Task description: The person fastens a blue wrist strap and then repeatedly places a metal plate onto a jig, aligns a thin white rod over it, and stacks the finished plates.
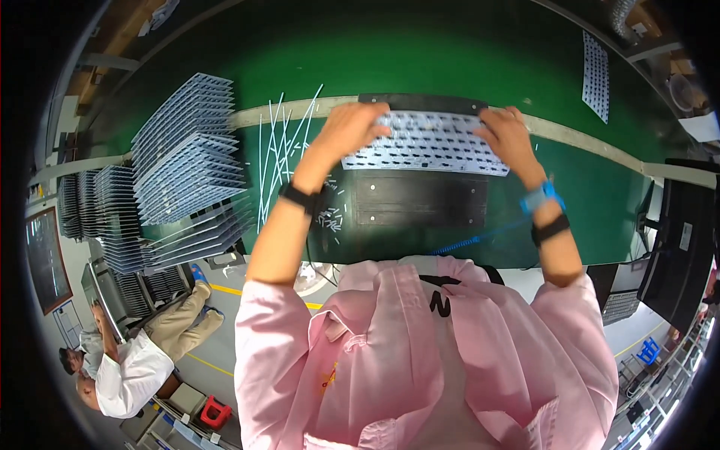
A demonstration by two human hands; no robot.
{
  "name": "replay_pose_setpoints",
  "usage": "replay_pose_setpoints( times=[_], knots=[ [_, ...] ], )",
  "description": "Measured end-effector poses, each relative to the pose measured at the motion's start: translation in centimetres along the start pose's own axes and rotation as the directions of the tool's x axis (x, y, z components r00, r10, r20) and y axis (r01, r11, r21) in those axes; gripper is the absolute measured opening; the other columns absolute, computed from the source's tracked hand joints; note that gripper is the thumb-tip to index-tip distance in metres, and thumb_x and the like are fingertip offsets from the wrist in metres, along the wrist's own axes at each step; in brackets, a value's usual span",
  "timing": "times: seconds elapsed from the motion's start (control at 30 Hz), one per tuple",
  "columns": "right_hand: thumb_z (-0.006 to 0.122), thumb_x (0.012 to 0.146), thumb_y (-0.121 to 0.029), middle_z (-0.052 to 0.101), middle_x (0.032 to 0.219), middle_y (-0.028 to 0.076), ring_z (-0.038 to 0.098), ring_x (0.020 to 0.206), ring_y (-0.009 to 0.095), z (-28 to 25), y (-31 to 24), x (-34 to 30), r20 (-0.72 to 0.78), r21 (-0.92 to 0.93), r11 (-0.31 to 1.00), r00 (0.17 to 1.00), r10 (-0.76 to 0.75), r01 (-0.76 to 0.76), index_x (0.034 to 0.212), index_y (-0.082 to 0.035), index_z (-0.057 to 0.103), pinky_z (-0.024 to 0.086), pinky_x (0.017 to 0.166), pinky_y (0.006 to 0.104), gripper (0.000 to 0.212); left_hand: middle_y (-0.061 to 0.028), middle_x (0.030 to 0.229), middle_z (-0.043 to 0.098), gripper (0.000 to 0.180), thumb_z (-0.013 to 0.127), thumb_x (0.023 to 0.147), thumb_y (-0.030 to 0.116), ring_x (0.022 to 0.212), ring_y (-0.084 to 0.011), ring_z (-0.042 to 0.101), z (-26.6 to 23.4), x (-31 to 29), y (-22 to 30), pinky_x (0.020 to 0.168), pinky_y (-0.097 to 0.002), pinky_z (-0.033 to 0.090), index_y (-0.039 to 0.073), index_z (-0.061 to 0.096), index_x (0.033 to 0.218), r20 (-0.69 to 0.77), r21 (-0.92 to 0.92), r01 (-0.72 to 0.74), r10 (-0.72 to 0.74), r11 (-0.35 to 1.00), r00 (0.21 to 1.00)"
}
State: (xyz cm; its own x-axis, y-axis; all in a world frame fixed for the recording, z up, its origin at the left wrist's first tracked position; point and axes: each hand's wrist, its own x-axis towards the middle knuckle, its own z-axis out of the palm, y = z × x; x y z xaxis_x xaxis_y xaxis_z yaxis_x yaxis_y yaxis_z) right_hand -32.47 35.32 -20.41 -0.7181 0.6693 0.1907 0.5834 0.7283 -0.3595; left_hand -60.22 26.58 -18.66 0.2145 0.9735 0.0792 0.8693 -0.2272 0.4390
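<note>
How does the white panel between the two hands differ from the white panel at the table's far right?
The near panel runs across the picture, while the far panel stretches top to bottom. The left hand and right hand are at the near panel; no hand is at the far panel. Both are pale, with rows of dark marks.

Both my forearms [281, 238] angle inward now, left hand [349, 127] and right hand [512, 139] level, fingers [369, 111] bent, thumbs [381, 131] pointing toward each other.
</note>
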Motion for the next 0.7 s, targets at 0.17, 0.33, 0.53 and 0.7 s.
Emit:
replay_pose_setpoints(
  times=[0.17,0.33,0.53,0.7],
  knots=[
    [0.060,0.074,-0.020,0.057,0.075,0.013,0.054,0.077,0.028,3.9,2.1,3.8,0.140,-0.057,0.994,0.985,0.104,-0.097,0.089,-0.006,0.058,0.040,0.073,0.0345,0.021,-0.0152,0.076,0.058,0.035,0.068,0.065,0.027,0.079,-0.0301,0.055,0.1,4.2,-2.5,0.071,-0.0387,0.042,0.003,0.056,0.088,0.416,-0.033,0.359,-0.314,0.933,0.853],
    [0.061,0.072,-0.021,0.056,0.068,0.016,0.054,0.066,0.034,-2.8,-0.1,0.5,-0.058,0.130,0.990,0.996,0.063,-0.055,0.082,-0.005,0.056,0.042,0.060,0.0419,0.019,-0.0135,0.077,0.059,0.030,0.067,0.066,0.024,0.080,-0.0295,0.056,-3.4,-0.4,1.9,0.073,-0.0349,0.043,0.005,0.057,0.086,-0.246,-0.424,-0.005,-0.110,0.906,0.963],
    [0.060,0.073,-0.021,0.054,0.064,0.015,0.052,0.062,0.033,-9.9,-2.3,-4.5,-0.185,0.097,0.890,0.871,0.456,-0.445,0.080,-0.006,0.055,0.040,0.055,0.0384,0.017,-0.0121,0.081,0.059,0.014,0.057,0.074,0.015,0.079,-0.0301,0.056,2.7,-9.6,-1.8,0.065,-0.0354,0.045,0.006,0.057,0.085,0.078,0.133,0.280,-0.291,0.951,0.953],
    [0.060,0.073,-0.020,0.054,0.063,0.013,0.052,0.060,0.031,-11.4,-3.0,-6.5,-0.319,0.050,0.875,0.823,0.471,-0.481,0.079,-0.006,0.055,0.040,0.053,0.0364,0.017,-0.0119,0.082,0.059,0.008,0.053,0.077,0.010,0.077,-0.0317,0.056,1.2,-11.0,-0.9,0.063,-0.0372,0.044,0.004,0.055,0.081,-0.178,0.086,0.339,-0.320,0.937,0.930]
  ],
)
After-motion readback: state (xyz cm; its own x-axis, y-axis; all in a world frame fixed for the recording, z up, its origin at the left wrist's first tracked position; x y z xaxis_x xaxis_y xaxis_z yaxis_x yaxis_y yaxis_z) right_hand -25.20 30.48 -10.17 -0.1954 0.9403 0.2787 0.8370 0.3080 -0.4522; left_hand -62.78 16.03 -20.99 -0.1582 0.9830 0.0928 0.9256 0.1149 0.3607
